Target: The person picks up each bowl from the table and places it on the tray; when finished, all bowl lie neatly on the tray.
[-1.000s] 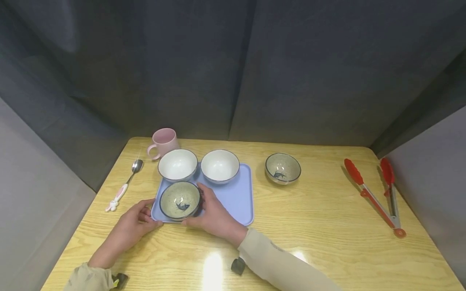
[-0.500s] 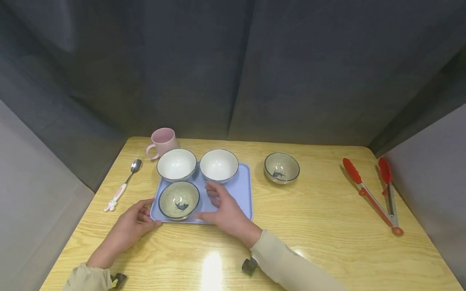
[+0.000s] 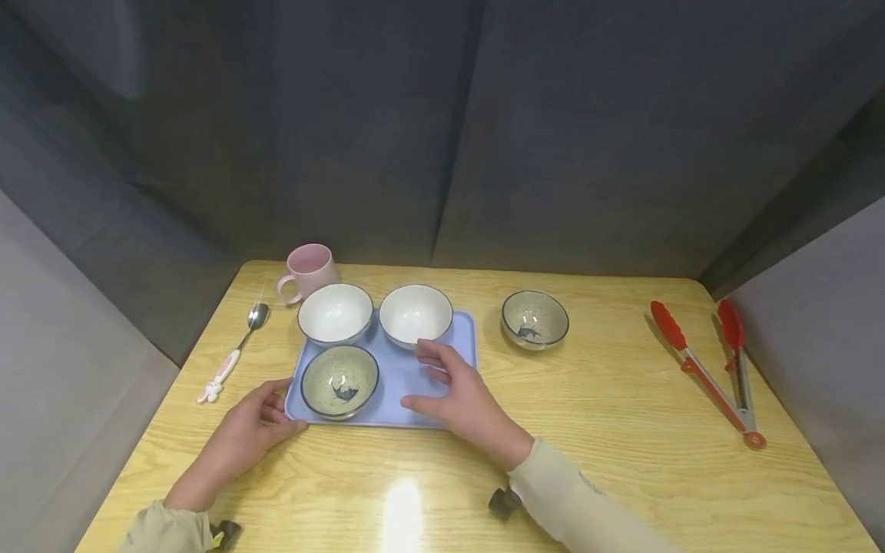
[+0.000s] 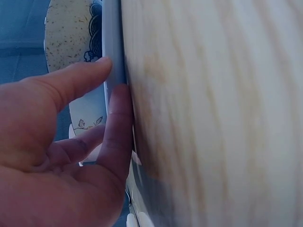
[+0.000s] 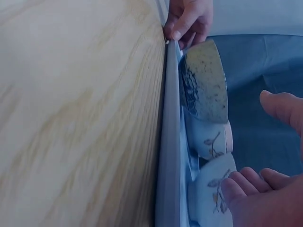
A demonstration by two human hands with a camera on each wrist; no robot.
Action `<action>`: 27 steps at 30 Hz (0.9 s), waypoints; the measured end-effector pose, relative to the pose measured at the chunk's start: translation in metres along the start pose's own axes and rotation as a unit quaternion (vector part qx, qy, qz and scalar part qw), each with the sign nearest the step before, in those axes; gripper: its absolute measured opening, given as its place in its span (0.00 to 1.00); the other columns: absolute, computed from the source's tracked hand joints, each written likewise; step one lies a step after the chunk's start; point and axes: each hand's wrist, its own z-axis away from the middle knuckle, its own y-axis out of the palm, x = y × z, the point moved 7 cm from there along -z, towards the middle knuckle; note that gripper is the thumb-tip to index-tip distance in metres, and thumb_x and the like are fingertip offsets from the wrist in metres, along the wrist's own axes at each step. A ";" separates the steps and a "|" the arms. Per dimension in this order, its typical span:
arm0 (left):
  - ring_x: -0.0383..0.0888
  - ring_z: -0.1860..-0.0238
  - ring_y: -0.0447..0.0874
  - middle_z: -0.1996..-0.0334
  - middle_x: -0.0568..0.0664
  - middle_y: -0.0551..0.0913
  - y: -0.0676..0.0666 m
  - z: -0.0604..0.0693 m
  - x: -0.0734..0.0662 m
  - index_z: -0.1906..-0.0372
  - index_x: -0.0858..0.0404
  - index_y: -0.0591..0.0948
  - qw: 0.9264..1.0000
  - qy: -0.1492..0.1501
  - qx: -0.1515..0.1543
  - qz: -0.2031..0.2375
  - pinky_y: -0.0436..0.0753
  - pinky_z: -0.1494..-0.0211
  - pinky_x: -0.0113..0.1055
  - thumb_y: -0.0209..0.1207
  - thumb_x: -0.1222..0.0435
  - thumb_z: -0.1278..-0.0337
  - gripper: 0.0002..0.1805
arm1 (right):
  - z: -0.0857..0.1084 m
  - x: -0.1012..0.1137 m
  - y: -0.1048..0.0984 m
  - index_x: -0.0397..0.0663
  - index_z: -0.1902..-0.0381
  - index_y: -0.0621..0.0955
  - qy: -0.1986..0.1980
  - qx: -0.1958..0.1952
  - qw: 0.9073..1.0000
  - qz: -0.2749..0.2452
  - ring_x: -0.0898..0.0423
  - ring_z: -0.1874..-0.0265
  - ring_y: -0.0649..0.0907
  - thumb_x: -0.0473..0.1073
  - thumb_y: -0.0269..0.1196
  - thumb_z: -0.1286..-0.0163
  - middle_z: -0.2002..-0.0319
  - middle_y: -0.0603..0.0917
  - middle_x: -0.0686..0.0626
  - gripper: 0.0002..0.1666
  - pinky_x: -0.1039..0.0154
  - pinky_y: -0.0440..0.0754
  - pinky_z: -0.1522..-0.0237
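My left hand (image 3: 245, 430) pinches the near-left corner of the blue tray (image 3: 397, 411). In the left wrist view the thumb (image 4: 90, 75) lies on the tray's rim, with a finger at its edge beside the table. A speckled bowl with a dark fish design (image 3: 339, 376) sits on the tray's near-left part. Behind it stand two white bowls, one at the left (image 3: 336, 313) and one at the right (image 3: 416, 315). My right hand (image 3: 466, 399) hovers over the tray's right part, fingers apart and holding nothing, its fingertips just in front of the right white bowl.
A second speckled bowl (image 3: 535, 319) stands on the wooden table right of the tray. A pink mug (image 3: 311, 269) is behind the left white bowl. A spoon with a rabbit handle (image 3: 224, 369) lies at the left. Red tongs (image 3: 712, 384) lie spread at the far right.
My right hand has let go of the speckled bowl on the tray and drawn away to the right. The bowl stays there, and my left hand keeps its place at the tray corner.
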 end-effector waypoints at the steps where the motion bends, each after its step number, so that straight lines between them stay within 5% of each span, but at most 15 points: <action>1: 0.41 0.54 0.85 0.49 0.57 0.84 0.000 0.000 0.000 0.18 0.71 0.71 1.000 -0.002 0.001 0.001 0.84 0.58 0.29 0.78 0.61 0.33 0.45 | 0.001 -0.001 -0.003 0.49 0.15 0.69 0.000 -0.002 1.000 0.005 0.38 0.19 0.77 0.41 0.83 0.34 0.20 0.76 0.40 0.54 0.48 0.74 0.16; 13: 0.44 0.53 0.85 0.49 0.58 0.83 0.000 0.001 0.001 0.18 0.70 0.70 1.000 -0.008 0.004 0.012 0.83 0.58 0.29 0.78 0.62 0.33 0.45 | 0.014 -0.011 -0.036 0.46 0.14 0.68 0.005 -0.028 0.998 0.050 0.44 0.18 0.77 0.41 0.83 0.33 0.19 0.76 0.41 0.55 0.50 0.73 0.16; 27: 0.43 0.53 0.85 0.49 0.58 0.82 0.000 0.000 0.000 0.18 0.71 0.70 1.000 -0.008 0.005 0.011 0.84 0.58 0.29 0.78 0.63 0.33 0.45 | 0.014 -0.008 -0.108 0.40 0.14 0.65 -0.014 -0.113 0.988 0.103 0.38 0.16 0.73 0.38 0.81 0.31 0.18 0.74 0.38 0.55 0.44 0.69 0.14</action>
